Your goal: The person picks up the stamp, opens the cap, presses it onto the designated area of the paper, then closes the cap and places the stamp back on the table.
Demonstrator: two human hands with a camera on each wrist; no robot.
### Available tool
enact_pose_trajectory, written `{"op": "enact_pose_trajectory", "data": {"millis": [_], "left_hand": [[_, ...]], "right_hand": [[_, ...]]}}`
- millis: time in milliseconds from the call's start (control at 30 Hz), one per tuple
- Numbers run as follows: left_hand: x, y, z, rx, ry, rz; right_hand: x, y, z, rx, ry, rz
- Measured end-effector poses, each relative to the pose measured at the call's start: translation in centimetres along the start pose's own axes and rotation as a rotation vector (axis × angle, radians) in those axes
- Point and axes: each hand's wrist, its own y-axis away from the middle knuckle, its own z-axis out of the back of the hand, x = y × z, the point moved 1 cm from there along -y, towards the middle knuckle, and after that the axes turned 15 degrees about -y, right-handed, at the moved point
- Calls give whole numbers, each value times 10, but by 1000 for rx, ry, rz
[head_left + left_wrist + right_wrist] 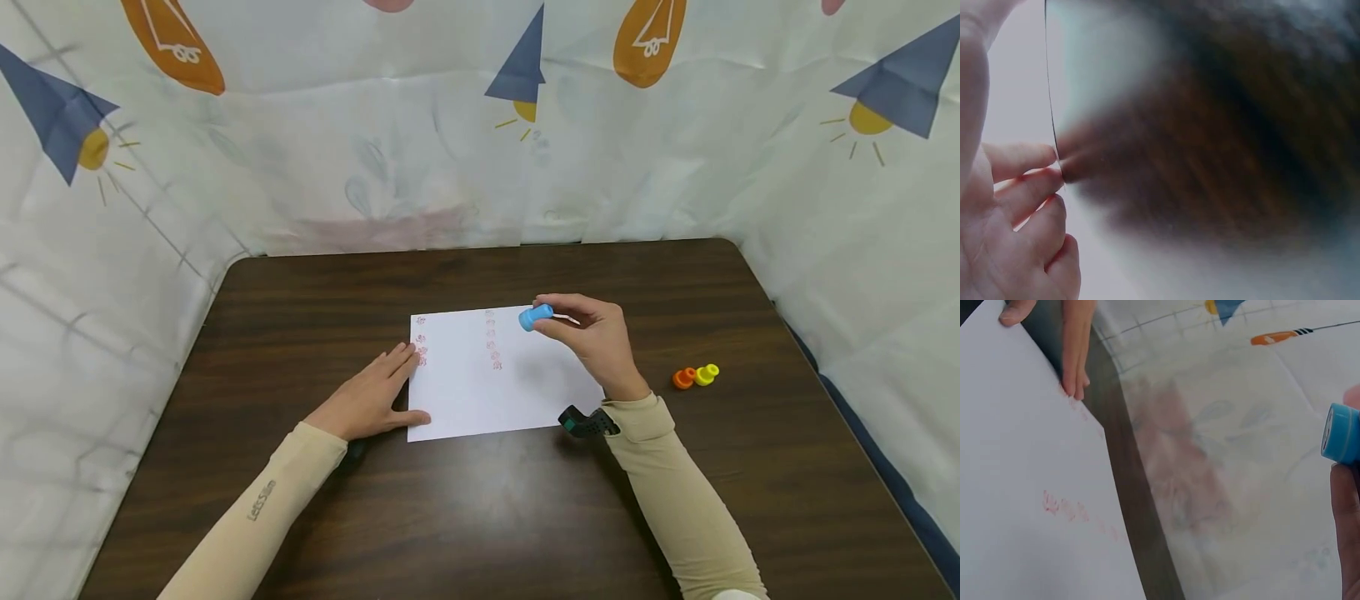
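Observation:
A white sheet of paper (pixel 465 404) lies on the table, carrying two columns of small red stamped marks (pixel 492 340). My left hand (pixel 375 392) rests flat at its left edge, fingers straight, with fingertips and thumb on the paper. Above the sheet's upper right part, my right hand (pixel 592 337) pinches a blue stamp (pixel 536 317) between thumb and fingers. In the right wrist view the blue stamp (pixel 1340 434) is at the right border, its patterned round face showing. The left wrist view shows the left hand (pixel 1022 212) with its fingertips at the paper edge.
An orange stamp (pixel 684 378) and a yellow stamp (pixel 707 374) stand side by side on the dark wooden table (pixel 495 517), right of the paper. A printed white curtain (pixel 420 167) hangs behind the table and along both sides.

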Motion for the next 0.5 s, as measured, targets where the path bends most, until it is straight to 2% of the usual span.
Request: {"op": "enact_pose_trajectory", "data": {"millis": [200, 400, 500], "left_hand": [[2, -1, -1, -37, 36, -12], [3, -7, 8, -158, 63, 1], [4, -11, 16, -207, 131, 34]], "right_hand": [[-5, -7, -8, 21, -66, 3], [-7, -14, -18, 33, -90, 17], [-9, -19, -23, 37, -90, 20]]}}
